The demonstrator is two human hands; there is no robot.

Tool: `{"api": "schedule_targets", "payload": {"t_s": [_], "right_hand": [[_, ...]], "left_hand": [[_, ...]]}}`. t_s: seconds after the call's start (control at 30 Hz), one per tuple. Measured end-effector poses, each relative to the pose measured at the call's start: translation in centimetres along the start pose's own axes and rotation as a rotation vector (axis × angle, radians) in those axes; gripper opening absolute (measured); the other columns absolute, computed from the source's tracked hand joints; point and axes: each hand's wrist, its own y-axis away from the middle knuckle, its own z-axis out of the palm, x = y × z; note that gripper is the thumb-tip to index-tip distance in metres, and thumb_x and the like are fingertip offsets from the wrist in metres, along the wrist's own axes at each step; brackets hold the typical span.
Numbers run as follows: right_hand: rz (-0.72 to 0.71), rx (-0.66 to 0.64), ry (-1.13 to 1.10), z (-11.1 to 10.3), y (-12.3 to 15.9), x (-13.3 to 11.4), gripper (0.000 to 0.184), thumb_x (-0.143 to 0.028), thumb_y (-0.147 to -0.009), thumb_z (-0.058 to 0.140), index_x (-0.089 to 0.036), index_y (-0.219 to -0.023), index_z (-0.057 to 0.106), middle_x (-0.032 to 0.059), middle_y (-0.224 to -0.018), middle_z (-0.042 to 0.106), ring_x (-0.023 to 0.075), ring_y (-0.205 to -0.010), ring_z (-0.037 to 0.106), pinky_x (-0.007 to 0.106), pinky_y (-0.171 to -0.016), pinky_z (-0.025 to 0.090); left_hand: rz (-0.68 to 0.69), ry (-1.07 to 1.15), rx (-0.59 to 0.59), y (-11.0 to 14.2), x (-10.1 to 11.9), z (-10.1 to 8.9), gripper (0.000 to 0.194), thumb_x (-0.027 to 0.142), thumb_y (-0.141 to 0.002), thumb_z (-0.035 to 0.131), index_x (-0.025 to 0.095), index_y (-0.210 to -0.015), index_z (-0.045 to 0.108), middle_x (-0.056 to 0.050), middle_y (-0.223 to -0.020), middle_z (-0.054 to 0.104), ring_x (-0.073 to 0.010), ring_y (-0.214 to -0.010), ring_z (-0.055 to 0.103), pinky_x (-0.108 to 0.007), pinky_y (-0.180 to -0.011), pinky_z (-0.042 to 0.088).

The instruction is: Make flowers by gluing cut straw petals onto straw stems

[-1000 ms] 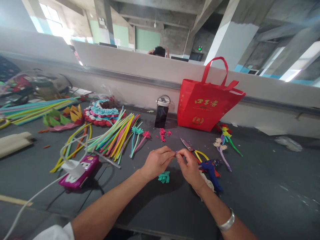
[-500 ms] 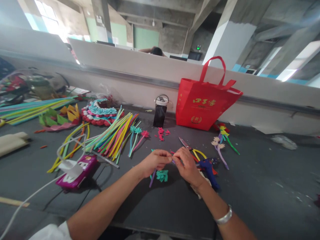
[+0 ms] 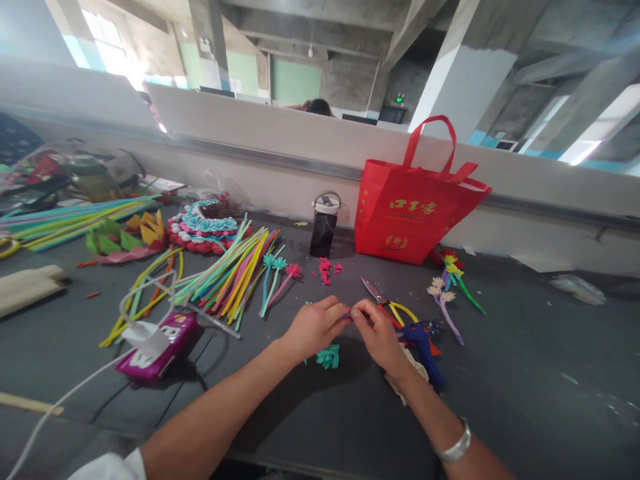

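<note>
At our left sits a purple power strip (image 3: 175,330), with loose stems (image 3: 245,267) fanned beyond it; next come three flowers (image 3: 294,270), teal and pink; our left hand (image 3: 316,327) pinches a purple strip (image 3: 346,316), which sits between both hands, above the table (image 3: 340,420); teal pieces (image 3: 328,357) lie nearer us; our right hand (image 3: 375,333) pinches the strip's other end; scissors (image 3: 373,289) lie just beyond that hand, a blue tool (image 3: 424,350) beside its wrist; farther right rests a pale flower (image 3: 440,291).

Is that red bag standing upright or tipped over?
Upright: the red bag rests on its base on the dark table, handles pointing up.
</note>
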Motion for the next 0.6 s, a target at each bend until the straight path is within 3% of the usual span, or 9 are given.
{"api": "schedule_targets", "payload": {"t_s": [0.13,0.3,0.47,0.6], "right_hand": [[0.034,-0.027,-0.043,0.1,0.07,-0.14,0.024,-0.032,-0.095,0.046,-0.02,-0.076,0.054,-0.003,-0.068,0.053,0.0128,-0.062,0.049,0.023,-0.057,0.04],[0.045,-0.042,-0.077,-0.01,0.14,-0.25,0.025,-0.034,-0.095,0.046,-0.02,-0.077,0.053,-0.0044,-0.066,0.049,0.0118,-0.059,0.046,0.022,-0.053,0.038],[0.011,-0.04,-0.069,0.02,0.13,-0.21,0.022,-0.032,-0.096,0.046,-0.02,-0.079,0.054,-0.0037,-0.068,0.051,0.0124,-0.062,0.049,0.023,-0.057,0.04],[-0.038,-0.004,-0.015,0.26,0.26,-0.17,0.019,-0.03,-0.096,0.046,-0.021,-0.082,0.055,-0.0017,-0.074,0.056,0.0141,-0.069,0.053,0.025,-0.066,0.043]], "left_hand": [[0.105,-0.21,-0.038,0.07,-0.11,-0.23,0.018,0.028,-0.096,0.046,0.018,-0.099,0.061,-0.002,-0.085,0.06,-0.0137,-0.071,0.059,-0.022,-0.06,0.042],[0.172,-0.197,0.014,0.22,-0.01,-0.28,0.025,0.024,-0.098,0.039,0.017,-0.09,0.062,-0.002,-0.076,0.058,-0.0124,-0.066,0.056,-0.022,-0.059,0.041],[0.103,0.071,0.069,0.18,0.17,-0.03,0.021,0.02,-0.094,0.044,0.017,-0.087,0.063,-0.002,-0.075,0.059,-0.0119,-0.066,0.055,-0.022,-0.06,0.039],[-0.183,0.523,0.114,-0.31,0.41,0.2,0.017,0.025,-0.086,0.057,0.016,-0.073,0.063,0.001,-0.065,0.056,-0.0106,-0.062,0.05,-0.023,-0.059,0.036]]}}
